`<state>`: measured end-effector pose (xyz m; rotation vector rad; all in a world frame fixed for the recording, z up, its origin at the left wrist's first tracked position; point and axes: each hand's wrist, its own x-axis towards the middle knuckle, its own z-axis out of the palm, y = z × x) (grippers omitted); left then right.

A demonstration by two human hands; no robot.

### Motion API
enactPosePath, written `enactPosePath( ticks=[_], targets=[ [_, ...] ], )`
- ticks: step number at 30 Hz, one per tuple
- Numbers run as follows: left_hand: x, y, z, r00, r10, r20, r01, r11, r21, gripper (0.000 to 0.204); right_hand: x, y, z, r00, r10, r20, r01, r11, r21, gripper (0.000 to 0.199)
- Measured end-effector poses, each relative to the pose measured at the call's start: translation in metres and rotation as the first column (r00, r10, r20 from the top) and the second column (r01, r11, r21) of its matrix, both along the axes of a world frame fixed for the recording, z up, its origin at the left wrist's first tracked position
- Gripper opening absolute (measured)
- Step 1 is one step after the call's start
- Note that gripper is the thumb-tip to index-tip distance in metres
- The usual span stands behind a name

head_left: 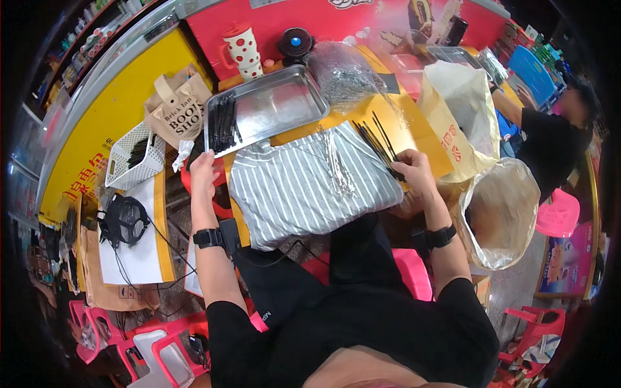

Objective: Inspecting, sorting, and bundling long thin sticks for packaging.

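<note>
Pinching thin black sticks (376, 148) over striped gray fabric (291, 178), your right hand (416, 171) is gripping their ends; your left hand (203, 173) is meeting a shiny metal tray (278, 100), its grip unclear, near a lettered paper bag (184, 97).

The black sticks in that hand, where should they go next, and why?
Perhaps lay the black sticks in the metal tray: the right hand grips them at one end, similar-looking dark pieces lie along the tray's left side, and the left hand is at its near corner.
</note>
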<state>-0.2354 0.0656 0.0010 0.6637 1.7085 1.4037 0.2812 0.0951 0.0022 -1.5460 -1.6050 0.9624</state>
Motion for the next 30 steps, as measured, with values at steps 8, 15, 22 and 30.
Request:
enactPosePath(
  ticks=[8, 15, 22, 30],
  targets=[
    [0.127, -0.072, 0.028, 0.994, 0.024, -0.111, 0.021, 0.924, 0.382, 0.024, -0.063, -0.074, 0.026, 0.473, -0.077, -0.878, -0.426, 0.852, -0.305, 0.013],
    [0.222, -0.125, 0.006, 0.635, -0.589, 0.5, 0.418, 0.806, 0.418, 0.024, -0.132, -0.114, 0.023, 0.305, -0.237, -0.923, -0.647, 0.659, -0.383, 0.012],
    [0.226, -0.129, 0.017, 0.719, -0.477, 0.506, 0.309, 0.871, 0.383, 0.019, -0.128, -0.111, 0.02, 0.507, 0.026, -0.862, -0.602, 0.726, -0.332, 0.008],
    [0.218, -0.128, 0.018, 0.714, -0.504, 0.487, 0.425, 0.864, 0.271, 0.014, -0.116, -0.021, 0.004, 0.976, 0.108, 0.19, -0.171, 0.919, 0.356, 0.024]
  ],
)
